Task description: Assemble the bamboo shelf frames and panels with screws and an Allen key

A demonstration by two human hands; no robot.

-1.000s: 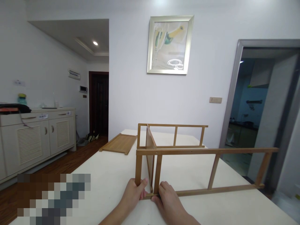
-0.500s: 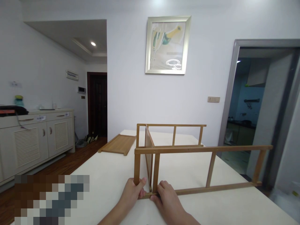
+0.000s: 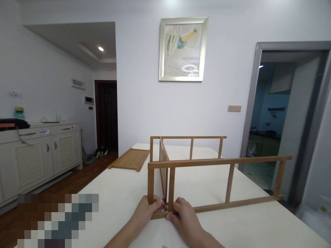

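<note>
A wooden shelf frame (image 3: 254, 203), ladder-like, stands on its long edge on the white table. A matching wooden side frame (image 3: 191, 148) stands behind it, and a wooden panel (image 3: 163, 168) spans upright between the two near their left ends. My left hand (image 3: 147, 210) reaches around the front frame's left end post, fingers pinched by the panel's lower corner; what they hold is hidden. My right hand (image 3: 184, 215) is closed around the front frame's lower rail, beside the second crossbar, its thumb on the near side. Another wooden panel (image 3: 131, 159) lies flat at the far left.
The white table (image 3: 108, 196) reaches toward the wall. A white cabinet (image 3: 38, 148) stands at left with a bag (image 3: 15, 123) and a jar (image 3: 19, 113) on it. A doorway (image 3: 269, 117) opens at right. Clear plastic (image 3: 314, 213) is at the lower right.
The front frame's right end has swung slightly left and up in view. My left fingers have moved farther in toward the panel's lower corner. My right hand stays at the lower rail.
</note>
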